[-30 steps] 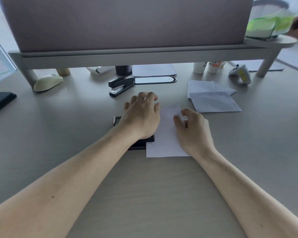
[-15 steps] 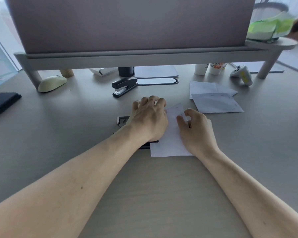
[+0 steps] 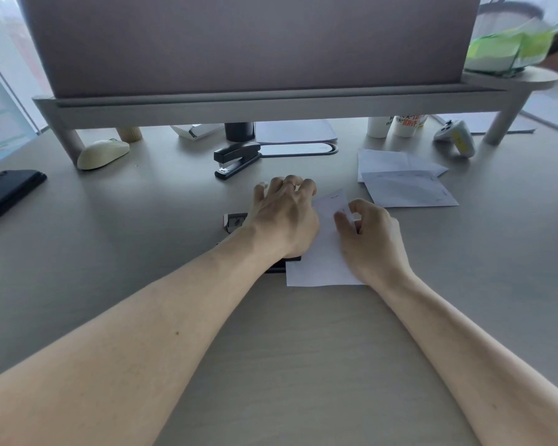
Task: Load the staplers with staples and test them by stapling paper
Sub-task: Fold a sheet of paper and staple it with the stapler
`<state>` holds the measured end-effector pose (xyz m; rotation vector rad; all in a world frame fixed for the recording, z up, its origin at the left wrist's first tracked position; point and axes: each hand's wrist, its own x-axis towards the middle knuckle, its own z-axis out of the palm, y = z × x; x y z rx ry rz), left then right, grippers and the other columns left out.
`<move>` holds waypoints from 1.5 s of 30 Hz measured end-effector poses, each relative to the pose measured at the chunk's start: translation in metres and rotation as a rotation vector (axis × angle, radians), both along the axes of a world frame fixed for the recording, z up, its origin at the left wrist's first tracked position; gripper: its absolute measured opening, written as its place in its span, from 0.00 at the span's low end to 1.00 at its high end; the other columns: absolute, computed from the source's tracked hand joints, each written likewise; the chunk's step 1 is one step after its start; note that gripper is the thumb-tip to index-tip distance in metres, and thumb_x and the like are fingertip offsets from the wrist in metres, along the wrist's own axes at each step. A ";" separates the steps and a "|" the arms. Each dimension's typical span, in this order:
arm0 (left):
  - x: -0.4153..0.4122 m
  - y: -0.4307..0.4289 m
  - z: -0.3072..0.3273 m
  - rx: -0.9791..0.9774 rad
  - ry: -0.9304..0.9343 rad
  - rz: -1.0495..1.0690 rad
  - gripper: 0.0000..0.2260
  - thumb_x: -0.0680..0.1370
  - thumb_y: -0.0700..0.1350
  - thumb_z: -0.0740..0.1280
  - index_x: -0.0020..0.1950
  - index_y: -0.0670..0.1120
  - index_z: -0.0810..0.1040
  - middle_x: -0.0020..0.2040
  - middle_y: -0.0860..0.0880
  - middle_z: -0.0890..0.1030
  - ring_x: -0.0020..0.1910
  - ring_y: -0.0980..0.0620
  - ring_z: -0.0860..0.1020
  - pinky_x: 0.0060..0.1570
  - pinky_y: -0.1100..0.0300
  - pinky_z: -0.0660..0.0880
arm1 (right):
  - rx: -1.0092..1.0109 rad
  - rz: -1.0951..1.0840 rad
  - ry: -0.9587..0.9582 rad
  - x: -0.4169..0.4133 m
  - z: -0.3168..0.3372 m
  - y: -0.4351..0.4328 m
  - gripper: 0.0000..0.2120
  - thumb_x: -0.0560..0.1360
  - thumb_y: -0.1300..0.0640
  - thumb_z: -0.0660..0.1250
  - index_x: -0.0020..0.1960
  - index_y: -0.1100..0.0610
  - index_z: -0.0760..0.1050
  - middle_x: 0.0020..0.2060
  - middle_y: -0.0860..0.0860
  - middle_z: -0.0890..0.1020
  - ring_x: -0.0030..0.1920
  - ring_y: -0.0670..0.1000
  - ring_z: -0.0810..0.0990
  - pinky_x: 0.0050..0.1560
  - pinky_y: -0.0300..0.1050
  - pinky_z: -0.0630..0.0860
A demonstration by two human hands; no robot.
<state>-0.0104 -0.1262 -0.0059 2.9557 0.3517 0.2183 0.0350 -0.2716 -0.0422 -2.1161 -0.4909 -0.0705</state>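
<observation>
The left hand [image 3: 284, 217] is clamped down over the black stapler [image 3: 281, 265] on the desk [image 3: 142, 252], fingers curled across its front. The right hand [image 3: 372, 241] pinches the sheet of paper [image 3: 319, 265] lying right beside it. A second stapler [image 3: 236, 157] sits farther back, untouched.

Left hand [image 3: 284, 217] has slid a touch to the right over the stapler [image 3: 279, 264], and now I'm bearing down. My fingers [image 3: 290, 183] were bunched together a second ago; now they're spread and arched, knuckles up. That move has uncovered more of the small grey box [image 3: 234, 220] on the left of my hand. On the right hand [image 3: 372, 239], my forefinger has lifted into a higher arch, away from the thumb, while I pinch the paper [image 3: 322, 265]. The sheet's far corner now pokes out farther past my left knuckles.
</observation>
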 end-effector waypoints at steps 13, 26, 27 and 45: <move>0.000 -0.002 -0.003 0.000 -0.013 -0.017 0.18 0.82 0.43 0.55 0.71 0.48 0.70 0.74 0.46 0.70 0.74 0.44 0.66 0.75 0.45 0.57 | -0.012 -0.004 -0.001 0.000 0.000 0.000 0.12 0.84 0.55 0.62 0.46 0.60 0.77 0.26 0.50 0.75 0.27 0.52 0.69 0.27 0.45 0.62; 0.000 -0.001 -0.005 0.016 -0.044 -0.041 0.19 0.81 0.43 0.55 0.72 0.48 0.70 0.75 0.46 0.70 0.75 0.45 0.65 0.76 0.44 0.55 | -0.009 -0.006 -0.015 0.001 -0.001 0.000 0.14 0.84 0.56 0.63 0.41 0.60 0.73 0.23 0.47 0.69 0.23 0.44 0.70 0.22 0.37 0.62; 0.000 -0.001 -0.006 0.013 -0.040 -0.041 0.19 0.81 0.43 0.55 0.72 0.48 0.69 0.75 0.46 0.70 0.75 0.45 0.65 0.77 0.44 0.55 | -0.010 -0.006 -0.016 0.001 -0.001 -0.001 0.14 0.84 0.56 0.63 0.40 0.59 0.73 0.23 0.47 0.69 0.23 0.44 0.70 0.22 0.37 0.62; -0.001 0.003 0.004 -0.126 -0.046 -0.021 0.19 0.83 0.43 0.54 0.75 0.49 0.68 0.78 0.46 0.67 0.77 0.44 0.63 0.76 0.45 0.57 | -0.007 0.005 -0.045 0.001 -0.001 -0.002 0.14 0.84 0.55 0.62 0.45 0.66 0.73 0.24 0.48 0.65 0.23 0.49 0.60 0.22 0.41 0.58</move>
